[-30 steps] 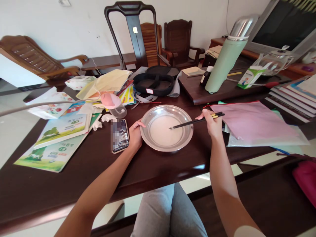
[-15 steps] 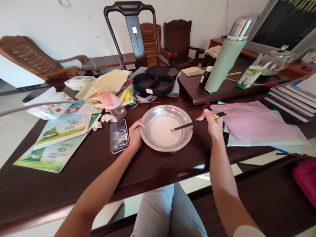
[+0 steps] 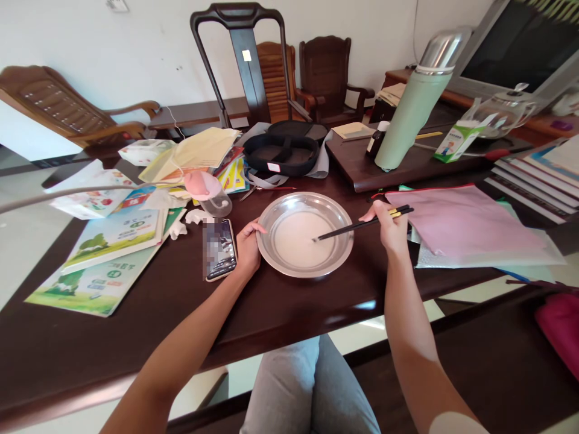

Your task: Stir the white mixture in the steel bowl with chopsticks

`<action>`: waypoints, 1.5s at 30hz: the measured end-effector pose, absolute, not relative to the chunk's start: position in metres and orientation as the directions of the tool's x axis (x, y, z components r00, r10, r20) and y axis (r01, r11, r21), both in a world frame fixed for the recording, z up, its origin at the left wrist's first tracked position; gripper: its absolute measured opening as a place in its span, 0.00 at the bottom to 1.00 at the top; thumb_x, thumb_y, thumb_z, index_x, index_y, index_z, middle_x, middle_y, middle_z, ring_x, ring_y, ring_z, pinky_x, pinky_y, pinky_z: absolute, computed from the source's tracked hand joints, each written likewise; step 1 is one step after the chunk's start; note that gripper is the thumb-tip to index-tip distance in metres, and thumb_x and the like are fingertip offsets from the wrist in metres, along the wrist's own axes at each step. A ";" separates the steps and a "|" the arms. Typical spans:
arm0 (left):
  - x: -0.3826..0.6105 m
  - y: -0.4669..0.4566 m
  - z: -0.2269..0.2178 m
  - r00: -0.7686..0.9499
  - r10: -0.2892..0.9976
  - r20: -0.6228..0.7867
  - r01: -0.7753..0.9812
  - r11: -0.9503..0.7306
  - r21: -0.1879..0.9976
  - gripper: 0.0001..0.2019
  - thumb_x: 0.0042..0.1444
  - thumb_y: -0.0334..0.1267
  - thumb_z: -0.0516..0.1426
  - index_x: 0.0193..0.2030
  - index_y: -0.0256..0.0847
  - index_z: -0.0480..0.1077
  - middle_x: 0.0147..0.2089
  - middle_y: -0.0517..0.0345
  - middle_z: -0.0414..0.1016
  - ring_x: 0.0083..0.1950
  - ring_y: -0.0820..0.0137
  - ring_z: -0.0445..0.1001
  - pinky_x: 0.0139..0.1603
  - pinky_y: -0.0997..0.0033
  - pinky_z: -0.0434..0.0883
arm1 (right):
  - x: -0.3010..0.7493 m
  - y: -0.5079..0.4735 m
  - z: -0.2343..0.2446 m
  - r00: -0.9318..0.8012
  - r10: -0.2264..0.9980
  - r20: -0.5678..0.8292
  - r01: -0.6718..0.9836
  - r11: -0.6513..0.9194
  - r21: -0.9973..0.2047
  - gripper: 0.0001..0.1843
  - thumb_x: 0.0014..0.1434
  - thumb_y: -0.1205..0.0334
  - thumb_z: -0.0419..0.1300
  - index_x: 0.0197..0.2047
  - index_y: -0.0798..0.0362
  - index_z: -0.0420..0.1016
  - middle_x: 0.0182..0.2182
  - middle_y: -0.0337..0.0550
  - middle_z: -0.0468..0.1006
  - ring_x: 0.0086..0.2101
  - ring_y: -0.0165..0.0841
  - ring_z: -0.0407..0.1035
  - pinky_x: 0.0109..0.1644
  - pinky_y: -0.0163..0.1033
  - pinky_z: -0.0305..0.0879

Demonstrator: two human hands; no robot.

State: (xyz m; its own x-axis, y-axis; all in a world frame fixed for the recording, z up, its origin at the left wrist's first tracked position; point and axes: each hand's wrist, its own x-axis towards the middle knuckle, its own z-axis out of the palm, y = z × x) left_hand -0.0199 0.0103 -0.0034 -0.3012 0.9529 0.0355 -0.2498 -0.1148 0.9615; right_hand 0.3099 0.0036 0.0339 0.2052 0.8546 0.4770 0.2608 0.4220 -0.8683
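A round metal basin [image 3: 304, 270] stands on the dark wooden table, with a milky white liquid [image 3: 298, 241] covering its bottom. My left hand [image 3: 249, 246] grips the basin's left rim, thumb over the edge and the other fingers partly hidden beneath. Black chopsticks [image 3: 346, 229] with gold bands are held in my right hand [image 3: 392, 226], right of the basin. Their tips slant down to the left and dip into the liquid. Beside my left hand lies a phone [image 3: 221, 250], its screen lit and partly blurred out.
Left of the basin are a pink-topped plastic cup [image 3: 210, 191], crumpled tissues [image 3: 178, 228] and booklets [image 3: 90, 277]. A black divided tray [image 3: 280, 154] sits behind. To the right are a pink folder [image 3: 465, 220], a raised board with a green thermos [image 3: 412, 114], and stacked books [image 3: 538, 181].
Almost nothing differs. Both hands, the basin and the chopsticks keep practically the same places; the picture on the phone screen has changed slightly.
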 end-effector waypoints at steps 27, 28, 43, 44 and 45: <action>-0.021 0.011 -0.004 -0.304 0.951 0.051 -0.233 -0.126 0.964 0.07 0.42 0.33 0.65 0.18 0.44 0.73 0.47 0.55 0.89 0.52 0.57 0.83 0.53 0.60 0.76 | 0.309 0.004 0.032 0.207 0.846 0.492 0.280 0.430 -0.858 0.33 0.68 0.28 0.62 0.22 0.43 0.81 0.24 0.43 0.83 0.32 0.44 0.79 0.48 0.53 0.76; -0.021 0.010 -0.004 -0.304 0.951 0.050 -0.236 -0.126 0.964 0.07 0.41 0.33 0.65 0.18 0.44 0.73 0.47 0.54 0.89 0.52 0.57 0.83 0.53 0.61 0.76 | 0.308 0.004 0.033 0.188 0.857 0.480 0.259 0.428 -0.866 0.34 0.68 0.27 0.62 0.22 0.43 0.81 0.24 0.43 0.83 0.32 0.43 0.80 0.47 0.53 0.76; -0.020 0.010 -0.002 -0.307 0.951 0.039 -0.238 -0.116 0.964 0.09 0.43 0.34 0.67 0.19 0.44 0.73 0.47 0.54 0.89 0.51 0.57 0.83 0.53 0.60 0.76 | 0.307 0.004 0.033 0.181 0.859 0.480 0.269 0.426 -0.864 0.35 0.68 0.25 0.61 0.21 0.42 0.79 0.23 0.44 0.81 0.31 0.44 0.79 0.46 0.53 0.76; -0.020 0.010 -0.002 -0.305 0.951 0.043 -0.237 -0.119 0.964 0.09 0.43 0.34 0.67 0.19 0.44 0.73 0.47 0.54 0.89 0.51 0.58 0.83 0.53 0.60 0.76 | 0.305 0.002 0.034 0.127 0.875 0.467 0.252 0.426 -0.869 0.34 0.67 0.25 0.62 0.22 0.42 0.80 0.24 0.44 0.82 0.32 0.44 0.80 0.46 0.53 0.76; -0.020 0.010 -0.002 -0.303 0.952 0.045 -0.236 -0.121 0.964 0.09 0.43 0.34 0.67 0.19 0.44 0.73 0.47 0.55 0.89 0.50 0.58 0.83 0.53 0.60 0.76 | 0.302 0.001 0.035 0.062 0.888 0.455 0.245 0.428 -0.870 0.33 0.67 0.26 0.63 0.23 0.42 0.81 0.26 0.44 0.84 0.33 0.44 0.80 0.46 0.52 0.76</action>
State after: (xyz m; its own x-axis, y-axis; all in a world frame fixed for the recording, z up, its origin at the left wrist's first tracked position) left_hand -0.0199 0.0101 -0.0022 -0.3034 0.9518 0.0447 -0.2364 -0.1207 0.9641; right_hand 0.3020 0.0013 0.0353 0.0622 0.8885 0.4547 0.2445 0.4282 -0.8700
